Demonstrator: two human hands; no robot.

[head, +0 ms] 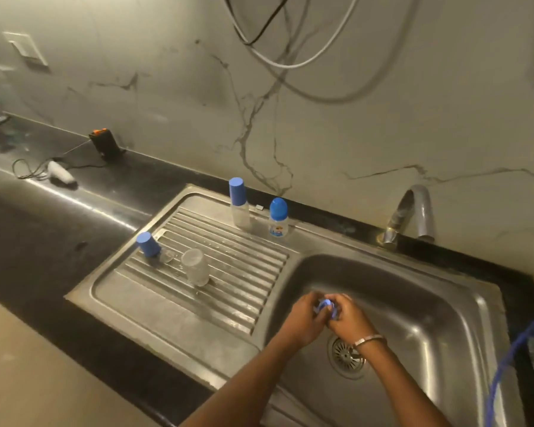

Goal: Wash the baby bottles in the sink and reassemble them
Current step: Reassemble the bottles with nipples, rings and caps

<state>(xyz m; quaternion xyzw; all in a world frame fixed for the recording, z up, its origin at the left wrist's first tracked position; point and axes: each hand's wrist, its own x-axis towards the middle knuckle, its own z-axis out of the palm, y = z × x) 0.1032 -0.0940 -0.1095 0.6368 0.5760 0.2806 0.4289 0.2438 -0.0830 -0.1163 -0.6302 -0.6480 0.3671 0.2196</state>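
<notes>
Left hand (302, 318) and right hand (347, 318) both grip closed on blue bottle ring (325, 306) over sink (444, 303), 5 o'clock of the frame.

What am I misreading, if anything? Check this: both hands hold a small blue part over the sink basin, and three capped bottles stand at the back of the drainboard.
One detail is wrong. The head view shows two capped bottles at the back of the drainboard, a tall capped bottle and a short capped bottle, not three. The left hand and right hand do hold the small blue part over the sink basin.
</notes>
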